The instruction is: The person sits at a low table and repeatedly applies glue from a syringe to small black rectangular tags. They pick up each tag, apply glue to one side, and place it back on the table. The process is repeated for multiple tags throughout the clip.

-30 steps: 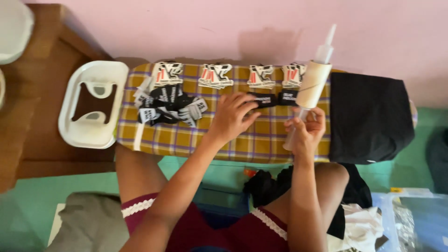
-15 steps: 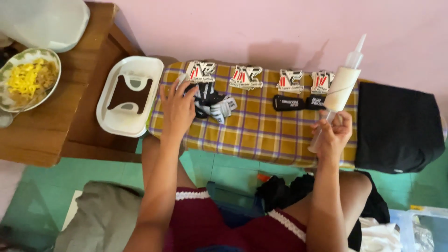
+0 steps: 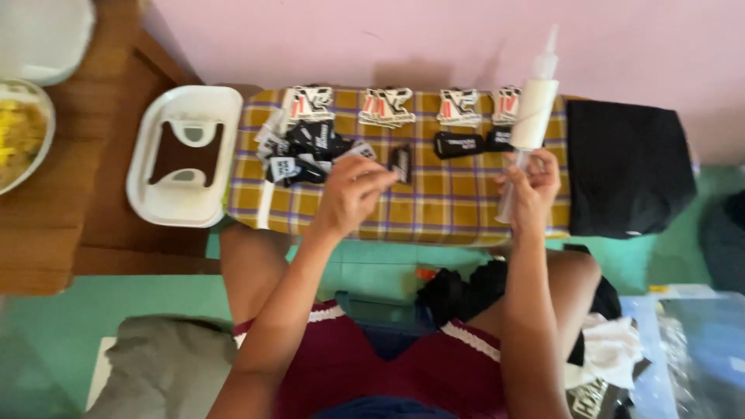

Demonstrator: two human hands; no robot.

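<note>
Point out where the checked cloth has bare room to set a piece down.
Bare cloth lies along the near edge of the checked cloth, between the left hand and the right hand holding the syringe. The far-left corner is crowded with the black label pile.

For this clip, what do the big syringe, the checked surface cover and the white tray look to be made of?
The syringe in the right hand looks like translucent plastic with a whitish fill; light passes through its barrel. The checked cover seems woven cloth, matte, its edge draping over the board. The white tray looks like moulded plastic with rounded corners and a soft sheen, though foam cannot be ruled out.
</note>
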